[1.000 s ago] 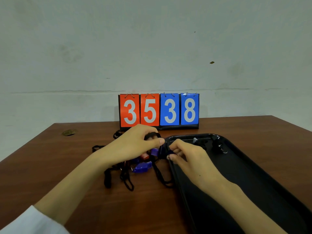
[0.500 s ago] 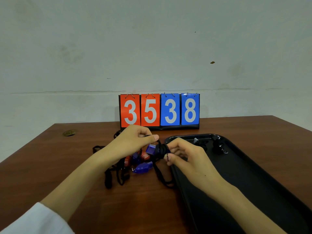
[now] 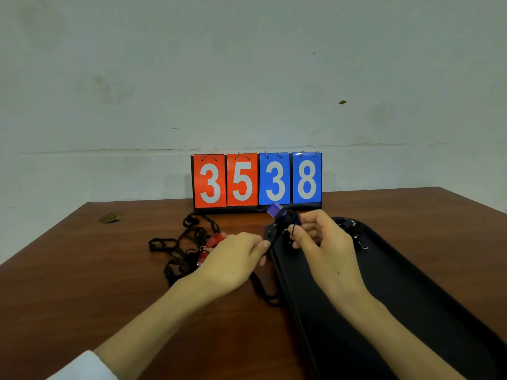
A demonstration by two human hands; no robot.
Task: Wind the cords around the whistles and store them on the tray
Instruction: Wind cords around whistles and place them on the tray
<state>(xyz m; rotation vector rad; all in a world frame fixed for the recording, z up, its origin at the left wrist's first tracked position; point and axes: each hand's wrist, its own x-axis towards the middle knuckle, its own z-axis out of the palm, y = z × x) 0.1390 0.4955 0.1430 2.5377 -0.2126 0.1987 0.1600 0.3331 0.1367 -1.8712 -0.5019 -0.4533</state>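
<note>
My brown wooden table (image 3: 82,283) fills the lower frame. On it: the flip scoreboard (image 3: 257,182) at center back, a black tray (image 3: 411,311) lower right, tangled black cords (image 3: 181,250) with red whistles (image 3: 212,242) left of center.

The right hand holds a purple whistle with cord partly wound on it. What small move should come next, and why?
Probably one more turn of cord: the left hand pinches the black cord running taut up to the purple whistle in the right hand, and loose cord lies on the table.

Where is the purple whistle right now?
The purple whistle is in the right hand, raised above the black tray's far left corner, just before the scoreboard.
</note>
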